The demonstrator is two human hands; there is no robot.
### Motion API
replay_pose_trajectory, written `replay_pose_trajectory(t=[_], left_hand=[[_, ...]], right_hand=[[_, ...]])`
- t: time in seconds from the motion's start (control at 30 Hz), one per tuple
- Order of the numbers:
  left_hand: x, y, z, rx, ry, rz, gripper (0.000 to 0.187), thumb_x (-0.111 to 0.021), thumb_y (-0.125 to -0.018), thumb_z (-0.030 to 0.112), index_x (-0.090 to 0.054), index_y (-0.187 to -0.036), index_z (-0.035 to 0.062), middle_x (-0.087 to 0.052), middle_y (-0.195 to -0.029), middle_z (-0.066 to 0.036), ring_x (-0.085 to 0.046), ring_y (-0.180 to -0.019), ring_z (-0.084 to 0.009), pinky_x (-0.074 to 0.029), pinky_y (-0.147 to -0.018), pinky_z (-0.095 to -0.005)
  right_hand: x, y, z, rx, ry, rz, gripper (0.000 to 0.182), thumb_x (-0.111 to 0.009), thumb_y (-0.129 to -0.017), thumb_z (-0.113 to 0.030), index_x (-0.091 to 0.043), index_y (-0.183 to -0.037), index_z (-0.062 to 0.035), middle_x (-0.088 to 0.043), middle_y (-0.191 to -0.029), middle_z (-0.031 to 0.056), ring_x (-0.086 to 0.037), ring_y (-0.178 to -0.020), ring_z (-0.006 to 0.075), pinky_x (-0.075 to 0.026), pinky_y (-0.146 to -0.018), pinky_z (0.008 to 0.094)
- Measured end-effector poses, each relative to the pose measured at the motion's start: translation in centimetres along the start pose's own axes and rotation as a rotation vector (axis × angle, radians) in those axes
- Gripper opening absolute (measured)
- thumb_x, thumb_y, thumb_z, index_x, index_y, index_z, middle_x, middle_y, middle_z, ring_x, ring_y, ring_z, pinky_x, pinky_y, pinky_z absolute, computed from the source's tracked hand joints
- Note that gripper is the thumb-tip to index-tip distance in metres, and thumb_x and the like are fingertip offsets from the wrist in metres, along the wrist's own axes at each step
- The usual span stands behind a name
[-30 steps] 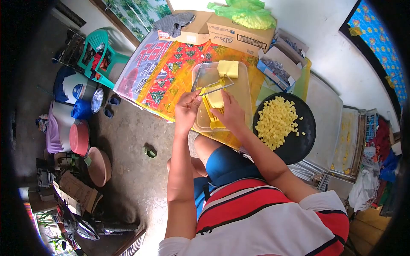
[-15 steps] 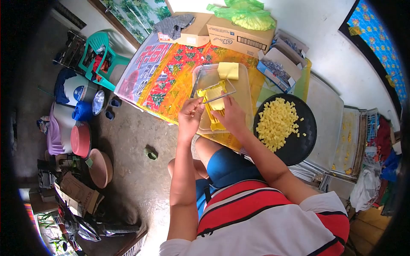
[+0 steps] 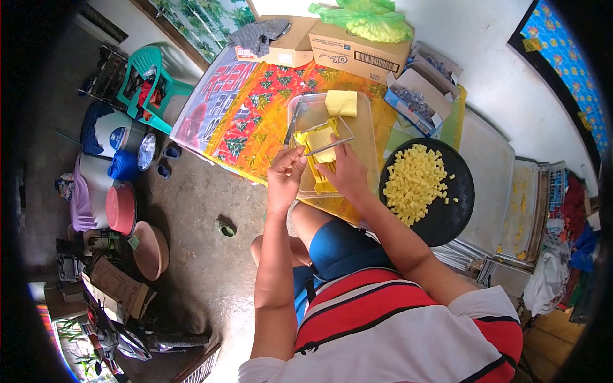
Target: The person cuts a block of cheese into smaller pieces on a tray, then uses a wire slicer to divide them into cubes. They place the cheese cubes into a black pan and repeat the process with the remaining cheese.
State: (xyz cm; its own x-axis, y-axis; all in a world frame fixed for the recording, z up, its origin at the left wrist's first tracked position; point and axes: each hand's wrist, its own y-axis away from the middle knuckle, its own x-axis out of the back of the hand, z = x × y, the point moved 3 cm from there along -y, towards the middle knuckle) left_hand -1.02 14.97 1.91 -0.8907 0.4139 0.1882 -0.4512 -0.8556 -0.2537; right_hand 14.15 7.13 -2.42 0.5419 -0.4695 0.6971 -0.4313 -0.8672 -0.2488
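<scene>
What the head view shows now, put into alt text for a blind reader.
A person's left hand pinches the metal frame of a yellow slicer holding a yellow block, the right hand at its other side. The slicer sits in a clear plastic container with a second yellow block; to the right, yellow cubes cover part of a round black tray.

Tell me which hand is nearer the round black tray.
Right. The right hand is over the plastic container, just left of the black tray; the left hand is farther off, at the container's opposite edge.
</scene>
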Motion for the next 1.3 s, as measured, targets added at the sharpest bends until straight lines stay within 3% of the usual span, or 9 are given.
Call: replay_pose_trajectory(t=[0.1,0.2,0.3,0.67,0.87,1.1,1.2,1.3], left_hand=[[0.0,0.4,0.0,0.025,-0.047,-0.010,0.025,-0.068,-0.091,0.011,-0.070,-0.115,0.0048,-0.065,-0.101,-0.004,-0.058,-0.083,-0.0097,-0.044,-0.071,-0.0242],[0.0,0.8,0.2,0.096,-0.072,-0.055,0.027,-0.066,-0.093,0.010,-0.067,-0.119,0.0012,-0.063,-0.111,-0.007,-0.058,-0.100,-0.0131,-0.047,-0.090,-0.0266],[-0.2,1.0,-0.1,0.017,-0.042,-0.005,0.026,-0.068,-0.091,0.009,-0.069,-0.116,0.0049,-0.065,-0.101,-0.003,-0.058,-0.082,-0.0085,-0.044,-0.069,-0.0236],[-0.3,1.5,-0.2,0.020,-0.033,-0.011,0.026,-0.068,-0.090,0.006,-0.069,-0.116,0.0042,-0.065,-0.102,-0.003,-0.056,-0.080,-0.0072,-0.045,-0.069,-0.0214],[-0.4,1.9,-0.3,0.032,-0.059,-0.007,0.027,-0.069,-0.090,0.008,-0.070,-0.116,0.0065,-0.066,-0.103,-0.002,-0.055,-0.079,-0.0071,-0.044,-0.068,-0.0219],[-0.4,2.1,-0.9,0.050,-0.046,-0.005,0.026,-0.071,-0.089,0.010,-0.071,-0.115,0.0088,-0.067,-0.101,-0.001,-0.055,-0.077,-0.0071,-0.042,-0.066,-0.0220],[-0.3,2.4,-0.9,0.099,-0.086,-0.059,0.029,-0.068,-0.091,0.012,-0.068,-0.119,0.0054,-0.064,-0.103,-0.002,-0.055,-0.088,-0.0082,-0.046,-0.077,-0.0229],[-0.4,2.6,-0.8,0.113,-0.086,-0.043,0.029,-0.068,-0.091,0.009,-0.068,-0.120,0.0047,-0.063,-0.102,-0.001,-0.055,-0.088,-0.0085,-0.046,-0.078,-0.0233]], right_hand=[[0.0,0.0,0.0,0.014,0.023,0.019,0.084,-0.072,-0.081,-0.041,-0.034,-0.146,-0.0028,-0.051,-0.133,0.0219,-0.053,-0.120,0.0376,-0.047,-0.096,0.0455],[-0.5,0.1,0.5,0.039,0.029,0.049,0.085,-0.072,-0.081,-0.041,-0.033,-0.147,-0.0029,-0.051,-0.133,0.0223,-0.053,-0.119,0.0381,-0.048,-0.095,0.0458],[-0.6,0.1,0.5,0.043,0.036,0.049,0.086,-0.072,-0.081,-0.041,-0.032,-0.147,-0.0023,-0.051,-0.133,0.0227,-0.053,-0.119,0.0386,-0.048,-0.095,0.0458],[-0.6,0.2,0.6,-0.058,-0.002,0.038,0.091,-0.073,-0.080,-0.047,-0.031,-0.145,0.0008,-0.053,-0.131,0.0247,-0.056,-0.115,0.0407,-0.049,-0.091,0.0490],[0.0,0.1,0.0,-0.098,0.022,-0.028,0.088,-0.072,-0.081,-0.044,-0.031,-0.143,0.0035,-0.050,-0.135,0.0233,-0.053,-0.121,0.0377,-0.047,-0.096,0.0454],[-0.6,0.2,0.6,-0.028,0.038,0.042,0.090,-0.073,-0.080,-0.046,-0.031,-0.143,0.0038,-0.051,-0.134,0.0239,-0.055,-0.119,0.0379,-0.048,-0.094,0.0456],[-0.8,0.2,0.7,-0.036,0.045,0.041,0.092,-0.073,-0.079,-0.047,-0.031,-0.143,0.0043,-0.052,-0.132,0.0253,-0.056,-0.117,0.0388,-0.049,-0.093,0.0459],[-0.8,0.3,0.8,-0.094,0.031,0.006,0.094,-0.075,-0.078,-0.047,-0.031,-0.144,0.0040,-0.052,-0.131,0.0260,-0.056,-0.117,0.0393,-0.048,-0.093,0.0465]])
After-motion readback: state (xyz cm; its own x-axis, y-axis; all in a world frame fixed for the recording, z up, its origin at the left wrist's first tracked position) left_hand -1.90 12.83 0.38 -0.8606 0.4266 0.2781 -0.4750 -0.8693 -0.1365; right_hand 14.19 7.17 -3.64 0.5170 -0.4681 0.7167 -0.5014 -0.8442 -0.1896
